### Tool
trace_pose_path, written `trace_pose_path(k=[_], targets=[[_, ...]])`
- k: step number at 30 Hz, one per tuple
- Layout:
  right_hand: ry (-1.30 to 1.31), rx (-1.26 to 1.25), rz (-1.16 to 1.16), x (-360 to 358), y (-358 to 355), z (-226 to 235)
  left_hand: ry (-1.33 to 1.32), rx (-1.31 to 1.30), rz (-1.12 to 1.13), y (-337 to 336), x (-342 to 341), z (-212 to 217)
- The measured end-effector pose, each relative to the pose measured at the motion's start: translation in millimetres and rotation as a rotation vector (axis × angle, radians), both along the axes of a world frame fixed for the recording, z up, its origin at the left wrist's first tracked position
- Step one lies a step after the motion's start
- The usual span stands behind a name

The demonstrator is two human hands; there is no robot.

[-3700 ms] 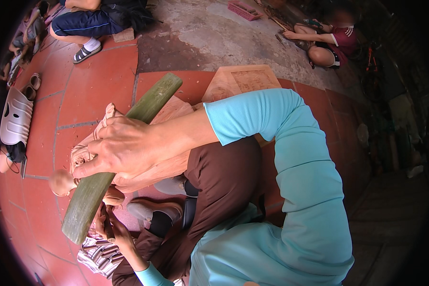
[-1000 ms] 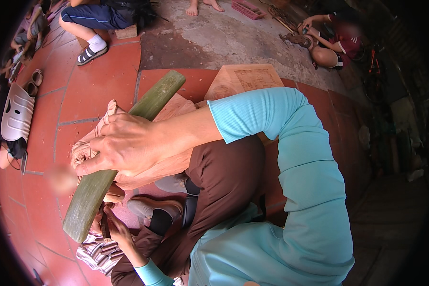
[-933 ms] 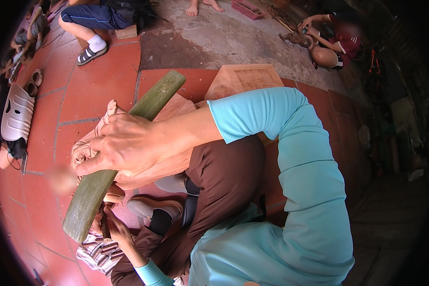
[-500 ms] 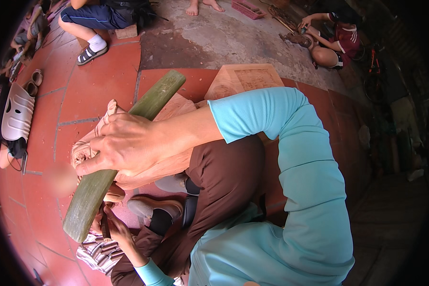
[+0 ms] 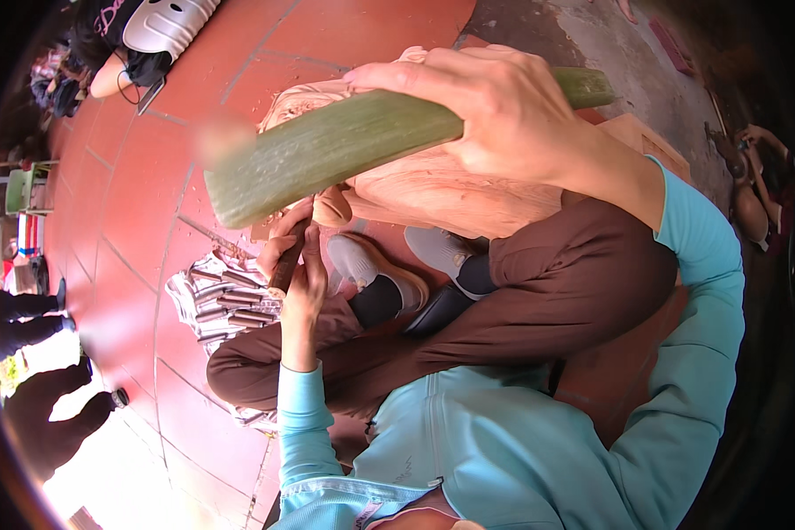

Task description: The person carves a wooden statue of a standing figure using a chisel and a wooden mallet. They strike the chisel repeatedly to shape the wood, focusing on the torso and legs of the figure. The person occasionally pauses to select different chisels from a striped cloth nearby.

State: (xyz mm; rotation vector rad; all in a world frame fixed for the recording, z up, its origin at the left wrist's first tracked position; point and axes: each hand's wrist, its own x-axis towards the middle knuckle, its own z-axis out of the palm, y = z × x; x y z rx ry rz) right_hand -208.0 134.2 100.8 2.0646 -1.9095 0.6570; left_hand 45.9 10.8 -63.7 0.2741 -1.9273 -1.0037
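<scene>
My right hand [image 5: 514, 110] grips a long green wooden bar [image 5: 327, 152], its fingers wrapped over the top. The broad end reaches left, over the area above my left hand. Closed around a dark brown tool handle [image 5: 289, 261], my left hand [image 5: 302, 287] holds what looks like a chisel upright; its working end is hidden below the bar. A large carved block of pale reddish wood [image 5: 468, 190] lies beyond my shoes, partly covered by the bar and my right arm.
Several brown-handled tools [image 5: 238, 296] lie on a striped cloth [image 5: 181, 287] beside my left knee. Wood chips dot the red tiled floor [image 5: 212, 159]. A pale wooden piece [image 5: 649, 146] stands at right. Other people's legs [image 5: 44, 397] show at far left.
The view has turned, so the scene appears shifted right and rotated. The bar now lies flatter across the picture, nearer the chisel's handle. Both hands keep their holds.
</scene>
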Motion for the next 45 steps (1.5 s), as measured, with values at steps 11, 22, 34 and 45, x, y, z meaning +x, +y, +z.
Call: trace_pose_path(k=[11, 22, 34, 45], targets=[[-0.085, -0.069, -0.007, -2, 1, 1, -0.003, -0.013, 0.03, 0, -18, 9], [-0.146, 0.018, 0.004, 1, 4, 6, -0.104, -0.112, 0.114, -2, -24, 23], [-0.18, -0.046, 0.08, 10, -4, 10, -0.105, -0.075, 0.262, -18, -16, -3], [-0.118, -0.107, 0.152, 18, 1, 26, 0.116, 0.351, 0.059, -7, -21, 22]])
